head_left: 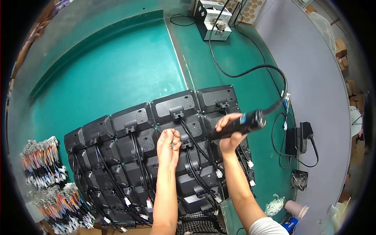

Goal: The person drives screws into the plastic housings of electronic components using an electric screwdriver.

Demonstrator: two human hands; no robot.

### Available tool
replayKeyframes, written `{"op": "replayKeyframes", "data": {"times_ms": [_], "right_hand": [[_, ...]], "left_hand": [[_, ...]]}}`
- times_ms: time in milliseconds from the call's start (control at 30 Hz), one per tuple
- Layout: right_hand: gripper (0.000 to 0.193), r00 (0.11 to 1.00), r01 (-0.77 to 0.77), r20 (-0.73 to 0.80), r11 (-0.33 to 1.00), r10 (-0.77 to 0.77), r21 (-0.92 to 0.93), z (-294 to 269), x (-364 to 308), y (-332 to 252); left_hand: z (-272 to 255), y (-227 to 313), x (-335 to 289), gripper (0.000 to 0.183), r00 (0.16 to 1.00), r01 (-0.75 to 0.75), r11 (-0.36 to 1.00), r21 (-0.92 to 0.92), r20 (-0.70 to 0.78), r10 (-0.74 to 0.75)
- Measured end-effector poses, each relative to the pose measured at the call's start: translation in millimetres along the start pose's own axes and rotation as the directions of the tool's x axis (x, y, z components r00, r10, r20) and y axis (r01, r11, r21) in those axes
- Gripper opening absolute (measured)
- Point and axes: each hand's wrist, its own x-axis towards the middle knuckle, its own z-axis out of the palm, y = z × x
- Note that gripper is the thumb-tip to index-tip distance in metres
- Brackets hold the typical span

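My right hand [232,137] is wrapped round a black electric screwdriver [244,123], tilted, its cord leaving from the end at the right. My left hand [168,143] is closed, with small shiny screws [172,145] showing between the fingers. Both hands are above rows of black plastic display housings [172,106] lying back side up on the green bench. Each visible housing has a mount from which black cables [137,150] run toward me, ending in white connectors [149,202]. The screwdriver's tip is hidden from view.
At the far side stands a screw feeder [213,21]. The screwdriver's black cord [254,69] loops across the right. Bundled wire harnesses [45,162] lie at the left. A black power adapter [299,139], a small fan [299,180] and a pink cup [296,208] line the right edge.
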Motion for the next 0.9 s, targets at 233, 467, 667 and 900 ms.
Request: {"op": "replayKeyframes", "data": {"times_ms": [233,467,667,900], "right_hand": [[0.06,0.99,-0.117,-0.071,0.99,0.123,0.083,-4,-8,-26],[0.057,0.915,-0.331,-0.141,0.904,0.377,0.27,-3,-12,-37],[0.057,0.93,-0.32,-0.124,0.927,0.347,0.195,4,-25,-38],[0.059,0.965,-0.122,-0.195,0.961,0.173,0.25,7,-14,-65]], "left_hand": [[1,-1,-2,0.013,1.0,-0.021,1.0,-0.016,-0.02,0.02],[4,-3,-1,0.014,1.0,-0.009,1.0,-0.005,-0.008,0.009],[-3,-1,1,0.013,1.0,-0.014,1.0,0.011,-0.003,0.014],[7,3,-53,0.013,0.999,0.05,0.985,0.166,0.002,-0.051]]}}
